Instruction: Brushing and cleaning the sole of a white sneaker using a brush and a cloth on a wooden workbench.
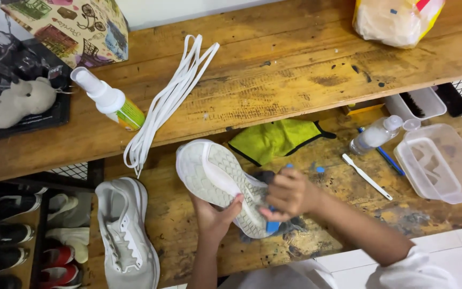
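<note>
A white sneaker (215, 174) is held sole-up over the lower wooden bench. My left hand (213, 217) grips it from below at the heel end. My right hand (288, 194) is closed around a blue-handled brush (272, 226) pressed against the sole near the heel. The matching grey-white sneaker (125, 233) lies upright on the bench to the left, without laces. White laces (167, 101) lie bundled on the upper wooden shelf.
A white spray bottle (108, 100) lies on the upper shelf, a green cloth (274, 139) behind the shoe. To the right lie a small clear bottle (374, 135), a white toothbrush (366, 176) and a clear plastic tub (439, 163). Shoes fill a rack (22, 235) at left.
</note>
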